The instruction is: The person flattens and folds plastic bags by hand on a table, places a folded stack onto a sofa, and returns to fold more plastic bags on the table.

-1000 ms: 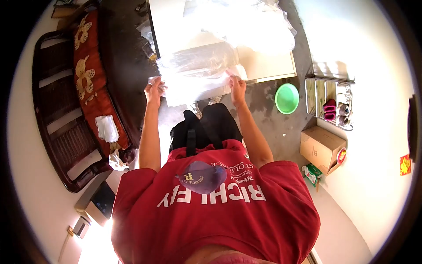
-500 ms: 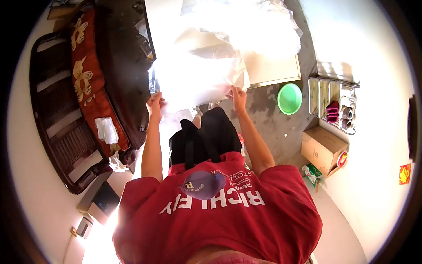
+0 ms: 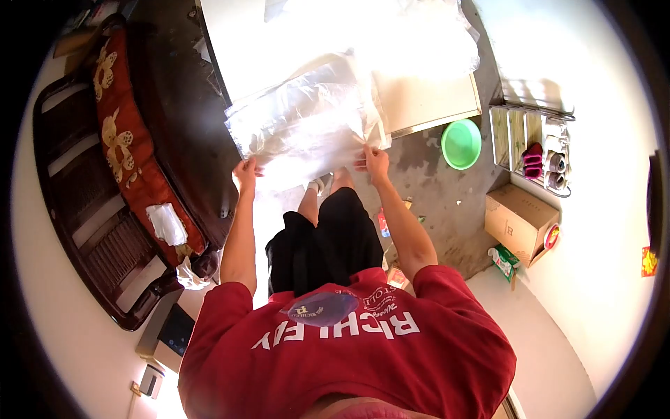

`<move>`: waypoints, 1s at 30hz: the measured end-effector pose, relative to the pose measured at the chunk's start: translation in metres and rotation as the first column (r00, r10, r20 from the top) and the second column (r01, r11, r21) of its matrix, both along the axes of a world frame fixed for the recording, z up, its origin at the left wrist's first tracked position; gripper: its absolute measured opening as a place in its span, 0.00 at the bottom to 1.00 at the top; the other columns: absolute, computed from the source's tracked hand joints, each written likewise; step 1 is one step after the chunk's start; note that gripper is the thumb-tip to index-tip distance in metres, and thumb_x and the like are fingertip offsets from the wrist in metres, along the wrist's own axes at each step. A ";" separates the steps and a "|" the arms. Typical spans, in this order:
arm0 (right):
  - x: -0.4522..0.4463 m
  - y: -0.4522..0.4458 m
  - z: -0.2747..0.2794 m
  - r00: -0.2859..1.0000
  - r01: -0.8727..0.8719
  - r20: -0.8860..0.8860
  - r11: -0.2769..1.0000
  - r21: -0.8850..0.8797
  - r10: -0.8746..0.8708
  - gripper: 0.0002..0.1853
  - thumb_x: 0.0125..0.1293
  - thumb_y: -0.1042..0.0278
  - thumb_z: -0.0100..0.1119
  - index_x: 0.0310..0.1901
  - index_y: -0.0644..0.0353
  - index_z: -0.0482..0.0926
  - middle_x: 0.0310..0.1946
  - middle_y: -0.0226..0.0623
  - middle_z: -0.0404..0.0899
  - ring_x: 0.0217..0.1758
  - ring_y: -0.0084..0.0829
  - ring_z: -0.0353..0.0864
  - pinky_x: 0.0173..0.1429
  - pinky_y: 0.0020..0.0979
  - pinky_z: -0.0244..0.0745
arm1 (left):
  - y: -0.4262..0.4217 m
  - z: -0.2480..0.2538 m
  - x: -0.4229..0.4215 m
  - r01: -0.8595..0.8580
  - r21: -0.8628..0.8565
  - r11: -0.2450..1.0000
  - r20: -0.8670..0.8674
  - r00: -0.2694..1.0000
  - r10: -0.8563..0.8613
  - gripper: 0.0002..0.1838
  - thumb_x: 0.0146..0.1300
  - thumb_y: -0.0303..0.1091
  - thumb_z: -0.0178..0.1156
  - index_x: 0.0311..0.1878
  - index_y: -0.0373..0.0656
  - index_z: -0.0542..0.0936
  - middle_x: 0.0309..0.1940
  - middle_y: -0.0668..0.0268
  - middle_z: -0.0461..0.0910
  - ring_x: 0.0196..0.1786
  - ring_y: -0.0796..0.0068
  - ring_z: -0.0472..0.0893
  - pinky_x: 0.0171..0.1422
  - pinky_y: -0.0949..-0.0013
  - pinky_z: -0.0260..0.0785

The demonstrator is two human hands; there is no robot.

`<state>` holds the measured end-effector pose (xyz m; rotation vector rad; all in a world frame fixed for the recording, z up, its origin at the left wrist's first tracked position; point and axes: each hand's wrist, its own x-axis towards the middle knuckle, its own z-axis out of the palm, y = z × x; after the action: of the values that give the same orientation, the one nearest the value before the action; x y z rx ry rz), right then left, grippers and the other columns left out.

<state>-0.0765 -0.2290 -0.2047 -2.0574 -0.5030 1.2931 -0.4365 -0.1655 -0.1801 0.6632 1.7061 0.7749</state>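
Observation:
A clear plastic bag point(image 3: 307, 122), wide and shiny, is stretched flat between my hands at the near edge of the table. My left hand point(image 3: 247, 174) pinches its near left corner, and my right hand point(image 3: 373, 162) grips the near right corner. Beyond the bag, the pale table point(image 3: 436, 105) carries a heap of whitish plastic point(image 3: 419, 42), washed out by glare. Where the bag ends and the plastic behind it begins is hard to make out.
A dark wooden bench point(image 3: 91, 209) with a red floral cushion runs along the left. On the right floor sit a green basin point(image 3: 461, 144), a shoe rack point(image 3: 516, 143) with shoes, and a cardboard box point(image 3: 520, 220). A green packet point(image 3: 504, 260) lies by the box.
The bag has tilted down flatter, so its creased, see-through surface shows instead of white glare. My hands have moved slightly lower, still holding its near corners.

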 end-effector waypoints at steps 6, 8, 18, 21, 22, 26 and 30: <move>-0.007 -0.014 0.006 0.999 -0.036 0.004 0.997 -0.070 0.036 0.18 0.62 0.61 0.50 0.29 0.73 0.74 0.26 0.44 0.79 0.20 0.34 0.79 0.22 0.29 0.77 | -0.001 0.024 0.009 0.052 0.081 0.995 -0.191 0.981 -0.036 0.14 0.60 0.37 0.55 0.27 0.35 0.73 0.16 0.65 0.74 0.15 0.78 0.73 0.15 0.75 0.68; -0.006 -0.036 -0.044 0.997 -0.041 0.056 0.994 -0.106 0.047 0.17 0.62 0.62 0.49 0.28 0.72 0.74 0.26 0.44 0.79 0.20 0.33 0.79 0.22 0.29 0.77 | -0.002 0.028 0.011 0.073 0.030 0.997 -0.311 0.949 -0.060 0.14 0.61 0.39 0.54 0.28 0.35 0.73 0.15 0.65 0.73 0.14 0.80 0.72 0.12 0.75 0.65; -0.012 -0.022 0.002 0.995 0.005 0.102 1.000 -0.031 -0.002 0.20 0.62 0.58 0.52 0.25 0.71 0.72 0.23 0.45 0.78 0.19 0.34 0.80 0.19 0.29 0.75 | 0.007 0.039 0.019 0.103 0.054 0.993 -0.377 0.923 -0.076 0.15 0.61 0.40 0.53 0.27 0.38 0.74 0.12 0.67 0.73 0.12 0.81 0.71 0.11 0.75 0.63; -0.008 -0.015 -0.004 0.994 0.003 0.108 0.999 0.031 -0.006 0.21 0.61 0.56 0.52 0.24 0.71 0.72 0.22 0.43 0.77 0.18 0.33 0.79 0.18 0.29 0.75 | 0.015 0.040 0.021 0.148 0.084 0.985 -0.419 0.902 -0.100 0.15 0.61 0.41 0.54 0.26 0.38 0.75 0.12 0.66 0.73 0.12 0.80 0.72 0.12 0.75 0.64; -0.009 -0.014 0.001 0.994 0.002 0.111 0.999 0.051 -0.008 0.21 0.61 0.56 0.53 0.24 0.71 0.72 0.21 0.42 0.77 0.18 0.33 0.79 0.17 0.29 0.75 | 0.016 0.041 0.022 0.148 0.111 0.983 -0.450 0.889 -0.083 0.15 0.61 0.41 0.54 0.26 0.38 0.75 0.12 0.66 0.73 0.13 0.80 0.72 0.14 0.75 0.65; -0.010 -0.004 0.058 0.921 -0.006 0.379 0.977 -0.214 0.089 0.22 0.59 0.53 0.55 0.23 0.68 0.73 0.21 0.41 0.76 0.21 0.35 0.78 0.25 0.31 0.73 | 0.020 0.028 0.014 0.218 0.082 0.973 -0.584 0.801 -0.130 0.15 0.59 0.42 0.56 0.29 0.37 0.76 0.15 0.67 0.75 0.14 0.81 0.72 0.17 0.76 0.65; -0.014 0.010 0.110 0.814 0.034 0.569 0.969 -0.246 0.116 0.17 0.57 0.56 0.58 0.25 0.64 0.74 0.24 0.42 0.77 0.30 0.39 0.76 0.37 0.35 0.69 | 0.025 0.024 0.012 0.133 0.151 0.980 -0.542 0.840 -0.031 0.14 0.60 0.40 0.56 0.28 0.37 0.75 0.16 0.67 0.75 0.15 0.82 0.73 0.19 0.78 0.65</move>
<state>-0.0909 -0.2195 -0.0951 -2.6759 -0.6812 0.7438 -0.4246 -0.1400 -0.1559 1.1613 2.1083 0.7301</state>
